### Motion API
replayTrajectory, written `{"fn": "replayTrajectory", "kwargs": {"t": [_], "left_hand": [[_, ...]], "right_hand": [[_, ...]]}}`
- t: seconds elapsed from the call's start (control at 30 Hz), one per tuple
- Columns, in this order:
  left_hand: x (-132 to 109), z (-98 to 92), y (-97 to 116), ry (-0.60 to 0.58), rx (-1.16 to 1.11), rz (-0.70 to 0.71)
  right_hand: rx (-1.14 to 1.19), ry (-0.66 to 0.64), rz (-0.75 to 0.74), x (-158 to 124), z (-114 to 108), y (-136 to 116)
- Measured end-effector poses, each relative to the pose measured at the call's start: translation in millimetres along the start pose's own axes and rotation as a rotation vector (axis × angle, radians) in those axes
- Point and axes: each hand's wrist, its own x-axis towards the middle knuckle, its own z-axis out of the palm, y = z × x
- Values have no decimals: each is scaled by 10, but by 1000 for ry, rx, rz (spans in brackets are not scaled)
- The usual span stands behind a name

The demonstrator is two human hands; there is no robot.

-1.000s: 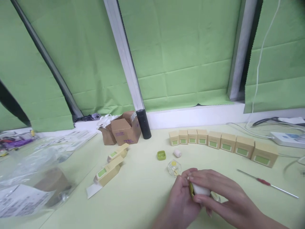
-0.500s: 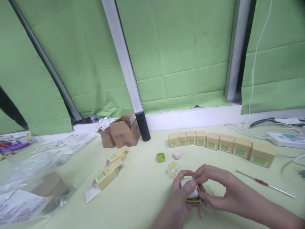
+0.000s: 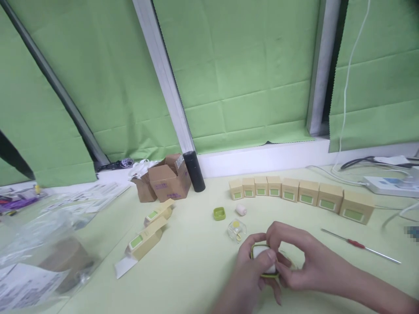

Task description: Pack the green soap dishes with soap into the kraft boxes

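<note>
My left hand [image 3: 253, 270] is wrapped round a small white device with a green rim [image 3: 261, 252], its thumb lying across the white face. Against the device's right side, my right hand [image 3: 291, 257] has its fingers pinched together; what lies between them is hidden. Just beyond the hands sits a clear plastic piece with a yellow spot [image 3: 236, 230]. A small green square tray [image 3: 219, 213] and a pale pink cylinder [image 3: 241, 210] rest farther back on the table.
Several small tan boxes [image 3: 307, 192] stand in a curved row at the back right. A red-handled screwdriver [image 3: 356, 244] lies right. Two opened boxes [image 3: 147, 240], a carton [image 3: 170, 181], a black bottle [image 3: 194, 172] and plastic bags [image 3: 42, 233] are left.
The view has shifted slightly. My left thumb has slid across the device's white face toward its right edge, and the device is turned a little, showing more of its green rim.
</note>
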Motion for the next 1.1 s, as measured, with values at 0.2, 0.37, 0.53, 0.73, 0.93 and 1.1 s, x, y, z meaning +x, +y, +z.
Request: {"fn": "replayTrajectory", "kwargs": {"t": [0.2, 0.37, 0.53, 0.73, 0.93, 1.1], "left_hand": [[5, 10, 42, -32, -92, 64], [-47, 74, 88, 55, -74, 123], [-26, 73, 73, -9, -209, 163], [-9, 78, 65, 0, -342, 144], [29, 24, 25, 50, -56, 176], [50, -2, -104, 114, 584, 216]], "right_hand": [[67, -100, 1, 12, -155, 44], [38, -125, 45, 4, -115, 82], [134, -133, 105, 32, -127, 135], [147, -85, 174, 14, -135, 187], [296, 99, 258, 76, -185, 229], [301, 115, 324, 51, -323, 272]]}}
